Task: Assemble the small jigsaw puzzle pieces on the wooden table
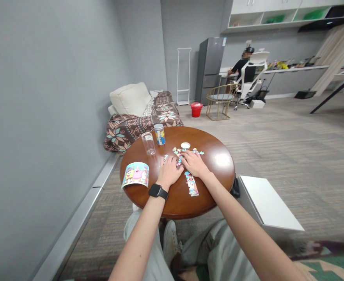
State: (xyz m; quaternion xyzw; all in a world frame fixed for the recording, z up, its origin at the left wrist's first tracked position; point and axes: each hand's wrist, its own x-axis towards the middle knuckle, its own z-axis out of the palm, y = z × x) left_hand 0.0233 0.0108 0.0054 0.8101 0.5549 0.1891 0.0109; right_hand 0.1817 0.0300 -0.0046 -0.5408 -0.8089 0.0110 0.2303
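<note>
My left hand (169, 171), with a black watch (158, 191) on its wrist, lies over the round wooden table, fingers spread at the near side of a loose pile of jigsaw puzzle pieces (175, 150). Beside it my right hand (194, 164) reaches onto the pile with its fingers apart, covering some pieces. Neither hand visibly grips a piece, though what lies under the fingertips is hidden. A joined strip of puzzle (192, 185) rests between my forearms. On the left, a curled cartoon picture sheet (136, 173) sits at the table's edge.
Behind the pieces stand a clear glass (148, 144) and a cartoon-printed can (159, 134); a white round lid (185, 145) lies nearby. The brown table (218, 156) has a white box (270, 199) on its right. Farther back are a covered sofa (131, 99), a red bucket (196, 110) and a seated person (240, 66).
</note>
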